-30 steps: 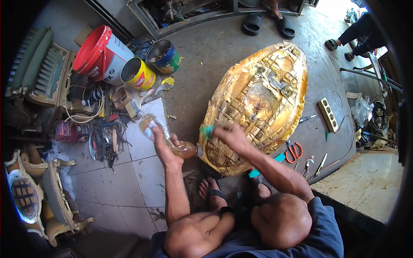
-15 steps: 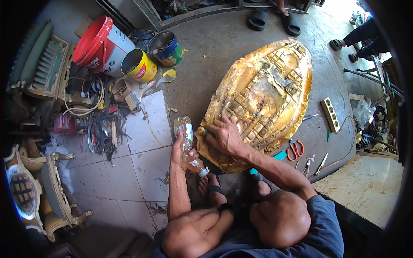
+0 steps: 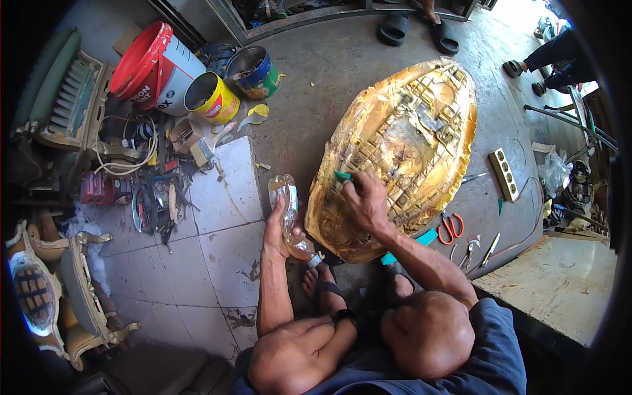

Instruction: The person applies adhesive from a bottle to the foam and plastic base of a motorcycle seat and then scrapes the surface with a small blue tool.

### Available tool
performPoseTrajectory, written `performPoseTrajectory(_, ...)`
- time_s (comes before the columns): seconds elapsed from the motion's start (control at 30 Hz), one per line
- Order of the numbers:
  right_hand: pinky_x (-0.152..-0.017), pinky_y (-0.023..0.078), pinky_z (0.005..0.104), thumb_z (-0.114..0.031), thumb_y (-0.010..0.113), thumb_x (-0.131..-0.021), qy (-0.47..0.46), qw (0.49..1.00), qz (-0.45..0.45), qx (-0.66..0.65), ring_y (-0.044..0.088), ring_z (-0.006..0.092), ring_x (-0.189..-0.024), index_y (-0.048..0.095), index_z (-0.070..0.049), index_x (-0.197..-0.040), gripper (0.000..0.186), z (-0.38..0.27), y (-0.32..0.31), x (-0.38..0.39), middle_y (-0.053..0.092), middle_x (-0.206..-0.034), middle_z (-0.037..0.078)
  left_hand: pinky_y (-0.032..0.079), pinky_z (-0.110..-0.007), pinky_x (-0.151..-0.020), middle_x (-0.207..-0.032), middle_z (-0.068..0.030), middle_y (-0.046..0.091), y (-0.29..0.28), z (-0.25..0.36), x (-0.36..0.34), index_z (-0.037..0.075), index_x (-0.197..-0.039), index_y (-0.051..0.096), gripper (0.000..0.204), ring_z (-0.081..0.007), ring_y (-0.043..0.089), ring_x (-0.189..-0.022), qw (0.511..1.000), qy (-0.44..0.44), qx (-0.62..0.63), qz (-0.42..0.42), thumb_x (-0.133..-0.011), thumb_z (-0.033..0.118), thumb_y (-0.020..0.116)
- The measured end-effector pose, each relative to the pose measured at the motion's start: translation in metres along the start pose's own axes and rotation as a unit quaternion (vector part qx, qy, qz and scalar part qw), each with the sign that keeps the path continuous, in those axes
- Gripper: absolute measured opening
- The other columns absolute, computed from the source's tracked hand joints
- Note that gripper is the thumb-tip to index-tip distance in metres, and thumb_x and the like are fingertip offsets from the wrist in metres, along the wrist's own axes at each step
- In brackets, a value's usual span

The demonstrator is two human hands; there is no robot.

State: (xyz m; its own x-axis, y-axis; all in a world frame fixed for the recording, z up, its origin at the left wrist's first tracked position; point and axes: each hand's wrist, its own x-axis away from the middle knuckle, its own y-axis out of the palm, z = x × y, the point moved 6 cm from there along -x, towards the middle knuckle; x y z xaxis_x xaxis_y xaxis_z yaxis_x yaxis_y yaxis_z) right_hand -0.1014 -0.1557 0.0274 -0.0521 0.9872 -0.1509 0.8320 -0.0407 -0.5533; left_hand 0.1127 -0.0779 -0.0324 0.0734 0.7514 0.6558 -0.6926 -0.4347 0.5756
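Note:
A large oval golden piece (image 3: 421, 131) with raised grid blocks and a ragged rim lies on the floor before me. My left hand (image 3: 275, 230) grips a crumpled clear plastic bottle (image 3: 288, 207) with amber liquid, its capped end pointing down toward my feet, beside the piece's left edge. My right hand (image 3: 365, 201) pinches a small green flat piece (image 3: 342, 176) over the left part of the golden surface. Right of the piece lie a teal strip (image 3: 411, 248), orange-handled scissors (image 3: 451, 227) and several thin metal tools (image 3: 489, 250).
Buckets (image 3: 210, 99) and cluttered tools (image 3: 158, 201) sit on the left, beside carved furniture (image 3: 46, 289). A power strip (image 3: 501, 176) with a cable and a pale board (image 3: 540, 289) are right. Another person's legs (image 3: 553, 59) show at upper right, a foot (image 3: 431, 16) and slippers (image 3: 393, 29) at the top.
My left hand has swung right and turned the bottle more lengthwise to my forearm. My right hand dipped onto the left rim, then moved up and right with the green piece.

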Motion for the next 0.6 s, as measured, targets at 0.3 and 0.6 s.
performPoseTrajectory(0.3,-0.075,0.040,0.0401,-0.022,0.069,-0.077,-0.301,0.944,-0.111,0.076,0.053,0.0231,-0.084,0.065,-0.008,-0.092,0.021,-0.049,0.027,0.032,0.054,-0.081,0.004,0.044,-0.024,-0.038,-0.079,-0.0004,0.062,-0.001,-0.001,0.001,0.016,-0.114,0.058,0.045,-0.0099,0.052,-0.044,0.999,0.012,-0.029,-0.006,-0.093,0.055,0.059)
performPoseTrajectory(0.6,-0.075,0.043,0.0391,-0.020,0.069,-0.077,-0.313,0.920,-0.232,0.046,0.056,0.0252,-0.085,0.065,-0.008,-0.086,0.016,-0.057,0.014,0.044,0.059,-0.082,0.007,0.042,-0.023,-0.039,-0.071,-0.0007,0.059,-0.008,0.009,0.006,0.014,-0.114,0.056,0.050,-0.0102,0.053,-0.046,0.997,0.040,-0.035,0.048,-0.091,0.058,0.060)
